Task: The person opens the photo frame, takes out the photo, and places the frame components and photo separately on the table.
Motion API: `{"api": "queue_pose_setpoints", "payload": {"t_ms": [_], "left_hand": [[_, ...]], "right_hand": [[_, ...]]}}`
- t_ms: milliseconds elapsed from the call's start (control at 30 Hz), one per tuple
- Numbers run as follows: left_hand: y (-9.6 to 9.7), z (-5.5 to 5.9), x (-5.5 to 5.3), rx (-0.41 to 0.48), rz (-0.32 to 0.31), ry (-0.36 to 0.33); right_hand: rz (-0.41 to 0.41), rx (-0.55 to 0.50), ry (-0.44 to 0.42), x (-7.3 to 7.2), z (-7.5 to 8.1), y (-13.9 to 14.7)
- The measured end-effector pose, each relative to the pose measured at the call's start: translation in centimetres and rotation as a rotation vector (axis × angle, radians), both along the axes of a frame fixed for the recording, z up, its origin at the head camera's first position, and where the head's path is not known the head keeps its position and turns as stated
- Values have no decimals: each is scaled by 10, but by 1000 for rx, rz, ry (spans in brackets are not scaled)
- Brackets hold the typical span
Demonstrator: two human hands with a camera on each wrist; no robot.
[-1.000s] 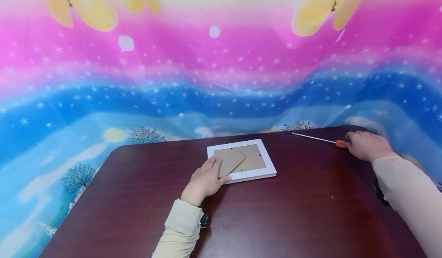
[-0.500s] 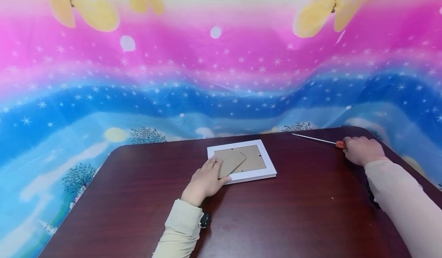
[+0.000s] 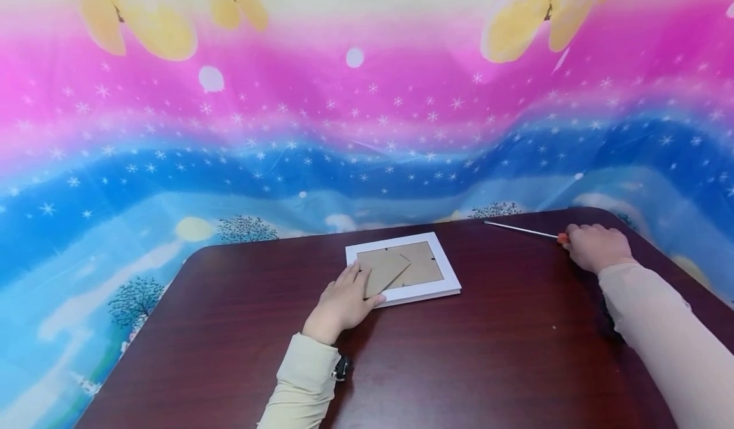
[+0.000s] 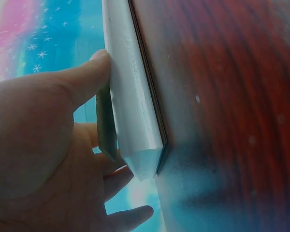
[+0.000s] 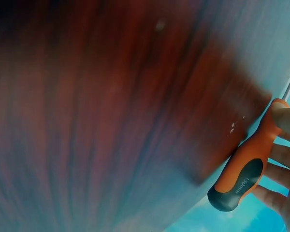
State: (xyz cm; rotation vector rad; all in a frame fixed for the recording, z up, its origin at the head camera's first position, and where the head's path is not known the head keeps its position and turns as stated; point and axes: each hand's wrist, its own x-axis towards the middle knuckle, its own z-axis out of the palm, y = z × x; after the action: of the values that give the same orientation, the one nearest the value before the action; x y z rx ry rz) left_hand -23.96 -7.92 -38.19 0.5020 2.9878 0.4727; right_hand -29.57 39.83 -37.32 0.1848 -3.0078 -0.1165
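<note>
Snowflake-printed pink-and-blue fabric (image 3: 367, 129) is hanging behind a dark-red wooden desk (image 3: 459, 365), where a white rectangular picture frame (image 3: 449, 269) is lying back up. Taking the orange-and-black-handled screwdriver (image 3: 520, 229) at the desk's far right seems the present step, next calling for a lift; the right hand (image 3: 601, 248), arm outstretched, is gripping its handle (image 5: 251, 149), the left hand (image 3: 342, 298) resting straight-fingered on the frame

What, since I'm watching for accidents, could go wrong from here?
If brought over by the right hand, the screwdriver might slip into the left hand, which rests on the frame. The same slip could scratch the frame's white surface. Pressing too hard might bend the thin stand partly under the left hand.
</note>
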Motion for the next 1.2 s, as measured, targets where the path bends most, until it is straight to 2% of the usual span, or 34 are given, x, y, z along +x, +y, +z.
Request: {"api": "queue_pose_setpoints", "payload": {"t_ms": [267, 633, 900, 1200], "left_hand": [[3, 1, 0, -13, 11, 1], [1, 4, -1, 9, -11, 5], [-4, 8, -1, 25, 10, 2], [-11, 10, -2, 49, 46, -19]], "right_hand": [[-17, 20, 5, -2, 0, -3], [30, 64, -15, -2, 5, -2], [52, 40, -8, -2, 0, 0], [43, -55, -2, 3, 4, 5]]}}
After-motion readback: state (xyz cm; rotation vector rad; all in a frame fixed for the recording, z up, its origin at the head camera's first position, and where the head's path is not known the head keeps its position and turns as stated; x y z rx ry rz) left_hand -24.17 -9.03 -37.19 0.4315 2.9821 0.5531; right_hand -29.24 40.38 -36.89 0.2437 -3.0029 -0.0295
